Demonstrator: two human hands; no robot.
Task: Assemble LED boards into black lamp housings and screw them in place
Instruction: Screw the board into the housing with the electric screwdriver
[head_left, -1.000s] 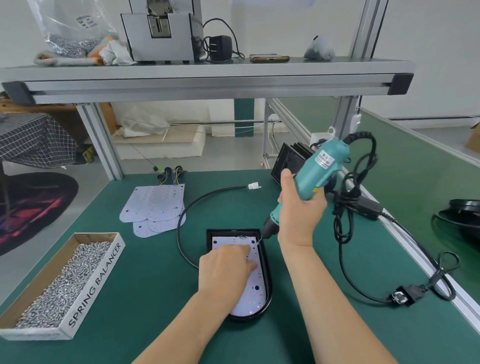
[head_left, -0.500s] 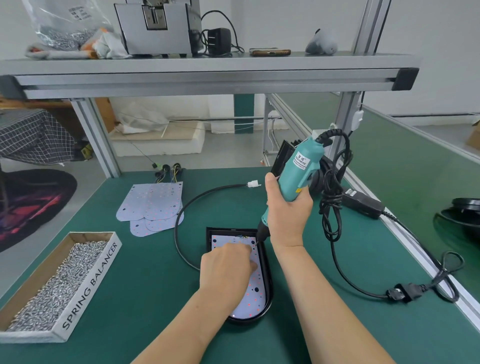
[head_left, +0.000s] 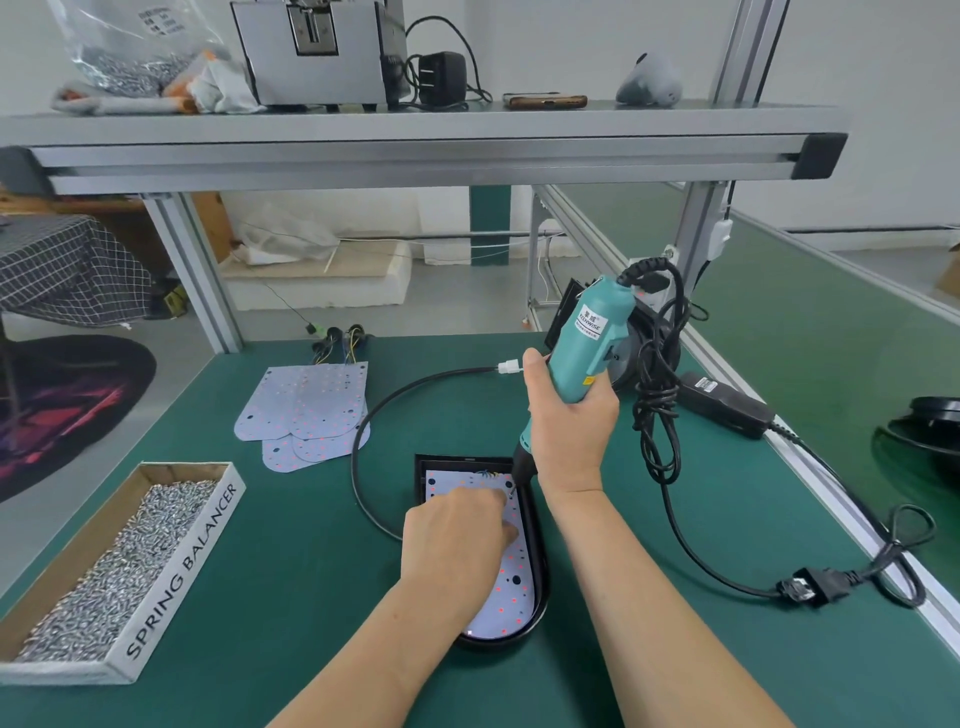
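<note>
The black lamp housing (head_left: 540, 577), a shallow glossy tray with a square far end and a rounded near end, lies flat on the worktop (head_left: 291, 561) near the middle. A pale lilac LED board (head_left: 511, 587) dotted with red points sits inside its rim. The left hand (head_left: 457, 540) rests on the board with bent fingers, tips pressed close together. Whether they pinch a screw cannot be told.

The right hand (head_left: 569, 426) is wrapped round a teal plastic electric screwdriver (head_left: 587, 353) labelled "KEENWISE". It is held nearly upright, its bit meeting the board's far right corner just beside the left fingertips. Its black cord (head_left: 657, 400) hangs in a knotted bundle and runs to a plug (head_left: 802, 590) near the worktop's right metal edge.

A black cable (head_left: 363, 447) loops left of the housing and ends in a white connector (head_left: 509, 368). Further left and farther off lies a stack of spare boards (head_left: 306, 410). At the near left stands a cardboard box (head_left: 182, 566) of silvery screws, marked "SPRING BALANCER". A broad strip of green mat separates it from the housing.
</note>
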